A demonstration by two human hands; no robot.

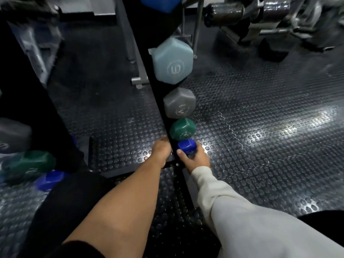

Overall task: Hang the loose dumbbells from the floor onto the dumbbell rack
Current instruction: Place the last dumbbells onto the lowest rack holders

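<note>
Nearest the lens, two forearms reach forward, the left one bare and the right in a pale grey sleeve (242, 216). The right hand (195, 159) has its grip curled round the blue dumbbell (186, 147), thumb across its near face, at the foot of the black dumbbell rack (160, 101). The left hand (161, 151) lies against the rack's other side; its fingers are hidden behind the upright, so I cannot tell what its grip holds. Up the rack above the blue head sit a green dumbbell (182, 130), a grey dumbbell (179, 103) and a pale blue dumbbell (173, 61) (each larger than the one below). Left of the rack, on the studded rubber floor (260, 146), lie blurred green and blue dumbbell heads (28, 164).
</note>
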